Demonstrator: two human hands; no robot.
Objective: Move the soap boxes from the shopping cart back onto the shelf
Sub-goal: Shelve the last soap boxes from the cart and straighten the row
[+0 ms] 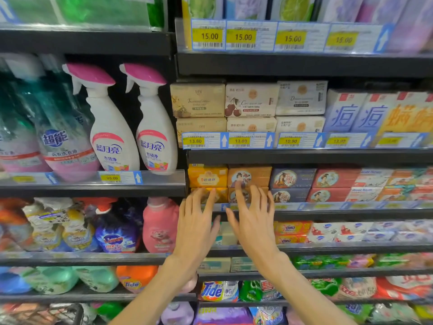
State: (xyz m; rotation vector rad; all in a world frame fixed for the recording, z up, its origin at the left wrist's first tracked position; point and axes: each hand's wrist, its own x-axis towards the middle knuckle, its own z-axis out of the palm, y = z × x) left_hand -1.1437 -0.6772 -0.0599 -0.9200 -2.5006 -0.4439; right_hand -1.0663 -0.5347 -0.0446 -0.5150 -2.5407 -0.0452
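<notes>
Two bare hands reach into a crowded shelf [328,213] — the left hand [195,221] fingers spread over the yellow soap boxes [207,178], the right hand [254,219] splayed against the brown soap boxes [256,175], neither gripping. Spray bottles [112,127] stand at ten o'clock, navy boxes [293,179] at three — price tags partly hidden behind the fingers.

Two spray bottles [133,123] stand at centre left. A pink jug [160,225] sits below them. Tide bags [219,290] lie at bottom centre.

Shop aisle: stocked shelves [304,157] with price tags [241,37].
</notes>
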